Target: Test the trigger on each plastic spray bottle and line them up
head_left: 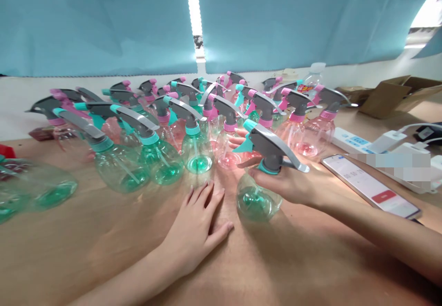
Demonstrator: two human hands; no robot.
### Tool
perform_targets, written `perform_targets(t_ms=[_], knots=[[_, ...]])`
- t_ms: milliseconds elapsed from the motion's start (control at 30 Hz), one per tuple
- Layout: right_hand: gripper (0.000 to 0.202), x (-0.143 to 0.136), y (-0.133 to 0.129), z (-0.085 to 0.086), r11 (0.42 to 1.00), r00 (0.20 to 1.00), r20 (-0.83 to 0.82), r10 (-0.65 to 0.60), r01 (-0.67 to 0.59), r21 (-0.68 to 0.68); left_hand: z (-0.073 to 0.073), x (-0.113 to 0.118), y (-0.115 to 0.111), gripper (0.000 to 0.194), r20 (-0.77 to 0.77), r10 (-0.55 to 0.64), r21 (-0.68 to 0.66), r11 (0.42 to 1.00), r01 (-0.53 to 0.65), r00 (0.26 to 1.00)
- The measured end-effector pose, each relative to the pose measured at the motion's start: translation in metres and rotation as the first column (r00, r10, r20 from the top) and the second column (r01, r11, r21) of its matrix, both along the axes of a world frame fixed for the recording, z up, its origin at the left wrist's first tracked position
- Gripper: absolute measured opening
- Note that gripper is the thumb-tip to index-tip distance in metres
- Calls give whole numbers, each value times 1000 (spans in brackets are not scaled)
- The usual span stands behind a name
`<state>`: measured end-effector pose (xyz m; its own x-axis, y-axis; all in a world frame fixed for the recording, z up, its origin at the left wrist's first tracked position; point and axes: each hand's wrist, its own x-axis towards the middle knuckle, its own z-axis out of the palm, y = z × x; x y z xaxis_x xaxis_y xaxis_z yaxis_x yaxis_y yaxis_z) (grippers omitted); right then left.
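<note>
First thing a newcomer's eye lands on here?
Probably the crowd of pink- and teal-trimmed spray bottles across the table. Right of centre, the right hand holds a green spray bottle near its neck; the left hand rests palm-down beside it. Top centre, a bright light strip.

the scene is bright. up and well to the left of the phone (370, 185), a white strip (194, 9) glares; above and right of it, a white patch (430, 11) is blown out. a soft shadow darkens the tabletop (269, 262) to its lower left. blocky pixels cover part beside its upper right. bottles (57, 188) far to its left look smeared and stretched.
</note>
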<state>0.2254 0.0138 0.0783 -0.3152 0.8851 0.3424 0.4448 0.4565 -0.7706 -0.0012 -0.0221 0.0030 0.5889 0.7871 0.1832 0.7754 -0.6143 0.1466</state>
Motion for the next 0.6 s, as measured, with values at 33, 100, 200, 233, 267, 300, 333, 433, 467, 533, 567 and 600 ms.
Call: perform_targets(t_ms=[33, 100, 200, 233, 267, 300, 333, 433, 467, 533, 567, 600], knots=[[13, 0, 0, 1, 1000, 1000, -10, 7, -7, -6, 0, 0, 0, 58, -3, 2, 1, 1000, -1, 1000], [18, 0, -1, 2, 1000, 999, -27, 19, -19, -18, 0, 0, 0, 58, -8, 5, 2, 1000, -5, 1000], [22, -1, -2, 4, 999, 999, -37, 29, -31, -36, -1, 0, 0, 58, -11, 7, -2, 1000, -7, 1000], [23, -1, -2, 3, 999, 999, -39, 29, -30, -39, -1, 0, 0, 58, -9, 8, -3, 1000, -8, 1000], [23, -1, -2, 3, 999, 999, -40, 25, -26, -41, -1, 0, 0, 58, -7, 9, -4, 1000, -9, 1000], [23, -1, -1, 2, 999, 999, -41, 19, -20, -38, -1, 0, 0, 58, -3, 11, -5, 1000, -11, 1000], [23, 0, -1, 0, 999, 999, -41, 15, -16, -35, 0, 0, 0, 58, 2, 13, -6, 1000, -13, 1000], [22, 2, 0, -2, 999, 1000, -26, -2, 2, -35, 2, 0, -1, 58, -1, 18, -20, 1000, -18, 1000], [21, 3, 0, -2, 999, 1000, -8, -10, 10, -46, 2, 0, -1, 58, -4, 20, -26, 999, -20, 1000], [21, 5, 1, 0, 997, 999, 33, -17, 20, -79, 3, 1, -1, 58, -8, 21, -34, 999, -21, 1000], [24, 6, 2, 1, 995, 999, 42, -12, 16, -94, 4, 1, -1, 58, -9, 21, -39, 999, -21, 1000], [28, 6, 2, 2, 994, 999, 37, 6, -2, -107, 4, 1, -1, 58, -6, 20, -41, 999, -20, 1000]])
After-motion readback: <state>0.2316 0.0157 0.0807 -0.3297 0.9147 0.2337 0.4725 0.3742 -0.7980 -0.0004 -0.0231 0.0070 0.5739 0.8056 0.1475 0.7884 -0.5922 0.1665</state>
